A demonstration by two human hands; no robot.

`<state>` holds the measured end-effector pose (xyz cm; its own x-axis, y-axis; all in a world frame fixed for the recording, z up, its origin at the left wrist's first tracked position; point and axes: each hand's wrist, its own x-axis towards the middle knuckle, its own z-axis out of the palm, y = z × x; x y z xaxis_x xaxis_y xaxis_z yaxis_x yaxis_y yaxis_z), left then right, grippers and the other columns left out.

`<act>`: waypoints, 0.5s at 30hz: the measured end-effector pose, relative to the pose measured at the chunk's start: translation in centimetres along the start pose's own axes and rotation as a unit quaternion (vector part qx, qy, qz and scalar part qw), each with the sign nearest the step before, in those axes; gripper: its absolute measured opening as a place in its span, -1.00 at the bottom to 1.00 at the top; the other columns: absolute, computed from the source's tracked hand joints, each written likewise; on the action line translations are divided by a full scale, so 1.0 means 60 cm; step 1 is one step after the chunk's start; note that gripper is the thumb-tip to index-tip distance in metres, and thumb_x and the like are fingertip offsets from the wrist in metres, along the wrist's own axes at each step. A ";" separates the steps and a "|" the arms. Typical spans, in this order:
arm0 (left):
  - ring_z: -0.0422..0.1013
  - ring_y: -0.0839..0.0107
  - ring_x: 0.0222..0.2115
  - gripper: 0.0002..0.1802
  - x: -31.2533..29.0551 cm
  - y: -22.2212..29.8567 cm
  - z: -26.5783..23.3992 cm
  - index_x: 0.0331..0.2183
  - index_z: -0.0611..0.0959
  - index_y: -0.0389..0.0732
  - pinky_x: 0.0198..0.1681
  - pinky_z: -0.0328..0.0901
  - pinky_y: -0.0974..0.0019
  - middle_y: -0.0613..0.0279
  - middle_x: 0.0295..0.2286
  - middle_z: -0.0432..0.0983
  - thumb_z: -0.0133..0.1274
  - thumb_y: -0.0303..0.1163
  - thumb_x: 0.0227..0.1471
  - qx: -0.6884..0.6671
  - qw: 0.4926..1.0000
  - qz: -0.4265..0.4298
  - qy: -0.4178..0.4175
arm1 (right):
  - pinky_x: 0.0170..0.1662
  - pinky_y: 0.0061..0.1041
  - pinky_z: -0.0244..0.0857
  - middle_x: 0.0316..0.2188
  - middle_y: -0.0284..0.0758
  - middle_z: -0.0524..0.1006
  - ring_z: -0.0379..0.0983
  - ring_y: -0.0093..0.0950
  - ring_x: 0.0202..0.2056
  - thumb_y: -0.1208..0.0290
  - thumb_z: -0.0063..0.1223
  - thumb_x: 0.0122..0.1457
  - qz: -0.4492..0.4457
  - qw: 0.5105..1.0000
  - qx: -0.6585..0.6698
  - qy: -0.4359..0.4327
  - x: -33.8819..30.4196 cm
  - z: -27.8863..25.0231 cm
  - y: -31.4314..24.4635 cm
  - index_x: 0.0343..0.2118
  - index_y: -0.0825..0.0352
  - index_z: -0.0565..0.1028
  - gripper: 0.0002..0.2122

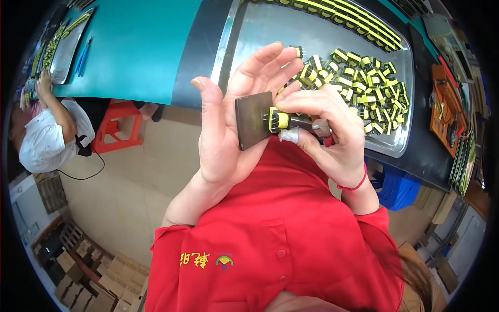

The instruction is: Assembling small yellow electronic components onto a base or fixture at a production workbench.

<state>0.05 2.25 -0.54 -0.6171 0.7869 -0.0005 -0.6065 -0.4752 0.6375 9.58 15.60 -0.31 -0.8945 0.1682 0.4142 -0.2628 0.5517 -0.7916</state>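
Observation:
My left hand [218, 119] is turned palm up with its fingers stretched, and a dark flat rectangular plate [253, 120] rests against its palm and fingers. My right hand [332, 114] pinches a small transformer [280, 119] with yellow tape and a black pinned base. Its pins point at the plate's face, close to it; whether they touch I cannot tell. A dark, narrow piece [301, 122] also shows between the right fingers, its kind unclear. Whitish wrapping covers the right thumb tip. Beyond my hands, several similar transformers [371, 86] lie loose in a metal tray [270, 31].
Neat rows of transformers [353, 21] line the tray's far side. An orange-brown box [444, 112] stands at the right. On the left, a co-worker [57, 132] sits at the green table [135, 47], near another tray and blue pliers [82, 58]. Red [119, 127] and blue [397, 187] stools stand below.

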 end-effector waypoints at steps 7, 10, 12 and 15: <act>0.05 0.15 0.21 0.12 -0.008 -0.010 0.001 0.20 0.16 -0.27 0.22 0.00 0.10 0.05 0.18 0.09 -0.76 0.49 -0.01 0.196 0.979 0.056 0.011 | -0.42 -0.46 0.21 -0.31 -0.25 0.57 0.41 -0.37 -0.45 0.69 0.14 -0.23 -0.086 0.984 -0.151 0.035 -0.006 0.015 -0.014 -0.22 0.34 0.53 -0.61; 0.08 0.12 0.19 0.17 -0.004 -0.008 0.008 0.21 0.14 -0.25 0.20 0.04 0.10 0.00 0.18 0.10 -0.73 0.55 -0.07 0.238 0.970 0.052 0.014 | -0.41 -0.46 0.24 -0.31 -0.19 0.57 0.43 -0.34 -0.44 0.65 0.16 -0.19 -0.098 0.989 -0.110 0.021 0.002 0.011 -0.003 -0.23 0.35 0.54 -0.65; 0.10 0.08 0.19 0.18 0.001 -0.006 0.009 0.21 0.13 -0.26 0.20 0.05 0.09 -0.07 0.17 0.11 -0.64 0.58 -0.08 0.259 0.965 0.049 0.009 | -0.41 -0.47 0.25 -0.30 -0.20 0.57 0.44 -0.34 -0.43 0.64 0.17 -0.19 -0.098 0.991 -0.095 0.020 0.008 0.007 0.006 -0.23 0.36 0.54 -0.66; 0.14 0.07 0.16 0.20 -0.006 -0.009 0.003 0.21 0.13 -0.27 0.20 0.04 0.08 -0.09 0.17 0.11 -0.64 0.59 -0.09 0.232 0.972 0.039 -0.025 | -0.38 -0.45 0.26 -0.31 -0.22 0.57 0.45 -0.34 -0.43 0.62 0.18 -0.20 -0.108 0.990 -0.093 0.016 0.003 0.007 -0.003 -0.23 0.35 0.53 -0.65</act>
<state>0.69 2.32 -0.73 -0.6202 0.7791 0.0919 -0.2603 -0.3149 0.9127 9.34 15.19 -0.27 -0.8126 0.0543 0.5803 -0.3721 0.7181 -0.5881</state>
